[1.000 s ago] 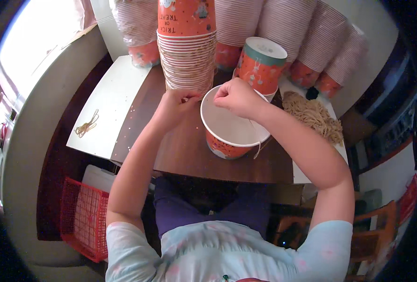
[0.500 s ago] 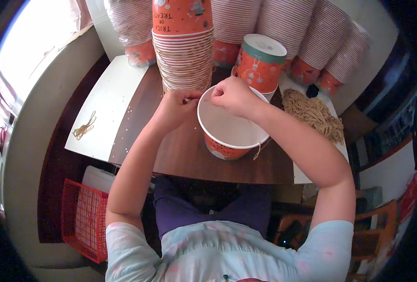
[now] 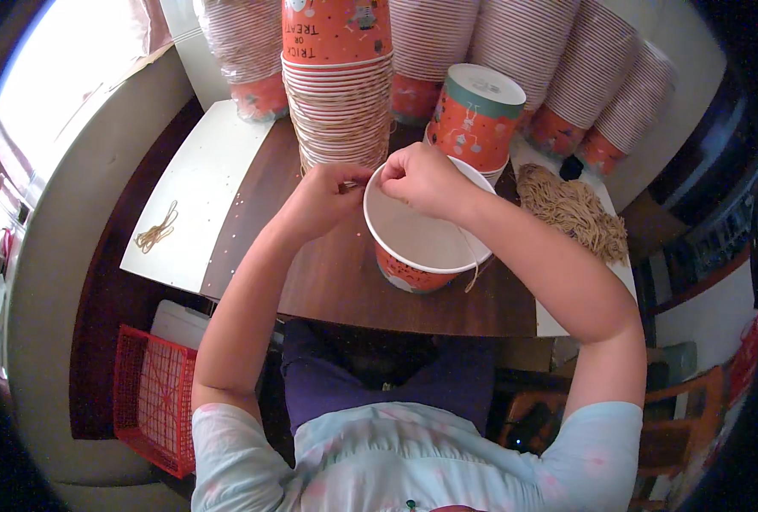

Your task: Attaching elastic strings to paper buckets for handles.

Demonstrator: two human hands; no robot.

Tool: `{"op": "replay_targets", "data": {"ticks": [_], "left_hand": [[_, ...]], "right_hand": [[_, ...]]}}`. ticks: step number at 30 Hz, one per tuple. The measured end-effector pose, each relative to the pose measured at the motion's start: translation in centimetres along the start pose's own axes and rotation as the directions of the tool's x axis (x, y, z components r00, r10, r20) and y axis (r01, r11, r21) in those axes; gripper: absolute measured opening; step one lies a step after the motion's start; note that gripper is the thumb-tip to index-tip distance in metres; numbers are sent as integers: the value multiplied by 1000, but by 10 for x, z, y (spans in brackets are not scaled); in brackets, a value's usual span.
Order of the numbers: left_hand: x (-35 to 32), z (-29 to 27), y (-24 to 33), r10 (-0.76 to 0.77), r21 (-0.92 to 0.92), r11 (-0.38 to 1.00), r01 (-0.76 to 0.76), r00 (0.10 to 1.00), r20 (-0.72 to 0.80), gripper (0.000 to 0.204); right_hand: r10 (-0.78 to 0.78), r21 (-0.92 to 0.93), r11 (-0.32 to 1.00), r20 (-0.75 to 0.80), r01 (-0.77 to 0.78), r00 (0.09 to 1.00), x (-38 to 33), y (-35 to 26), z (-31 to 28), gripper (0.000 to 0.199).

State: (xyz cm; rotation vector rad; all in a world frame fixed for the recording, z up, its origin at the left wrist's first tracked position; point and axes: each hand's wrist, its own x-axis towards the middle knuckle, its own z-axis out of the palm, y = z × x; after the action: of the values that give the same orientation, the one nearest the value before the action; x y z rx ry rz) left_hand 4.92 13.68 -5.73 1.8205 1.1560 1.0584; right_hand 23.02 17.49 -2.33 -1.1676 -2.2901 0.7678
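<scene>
A large orange paper bucket (image 3: 413, 277) with a white rim and white inside stands upright, mouth up, before me. A thin tan cord (image 3: 473, 277) hangs over its right rim, and a strand runs inside toward my right hand (image 3: 423, 181). That hand reaches over the mouth, its fingers pinched together at the far left inner wall, apparently on the cord. Outside the same stretch of rim, my left hand (image 3: 332, 198) is closed in a pinch. What lies between its fingertips is too small to make out.
Behind my left hand rises a tall stack of upside-down buckets (image 3: 341, 111) with cords hanging from the rims. A shorter stack (image 3: 475, 119) stands right of it; wrapped stacks line the back. A cord pile (image 3: 571, 209) lies right, a small cord bundle (image 3: 155, 228) left. A red crate (image 3: 153, 401) stands below.
The view has shifted slightly. My right fingers have moved a little toward the left rim, and more of the strand shows inside the bucket. My left hand stays at the rim.
</scene>
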Motion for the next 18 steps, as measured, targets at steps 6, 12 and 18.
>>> {"op": "replay_targets", "data": {"ticks": [6,12,18], "left_hand": [[-2,-1,15,5,146,989,-6,1000,12,19],[-25,13,22,-102,198,974,112,993,-57,15],[-88,18,46,-386,-350,849,396,917,101,10]], "right_hand": [[7,-52,999,-5,-7,1000,1,-2,1,11],[-4,101,995,196,-16,981,-7,-7,-14,14],[15,112,991,479,-78,878,-46,-32,-47,48]]}}
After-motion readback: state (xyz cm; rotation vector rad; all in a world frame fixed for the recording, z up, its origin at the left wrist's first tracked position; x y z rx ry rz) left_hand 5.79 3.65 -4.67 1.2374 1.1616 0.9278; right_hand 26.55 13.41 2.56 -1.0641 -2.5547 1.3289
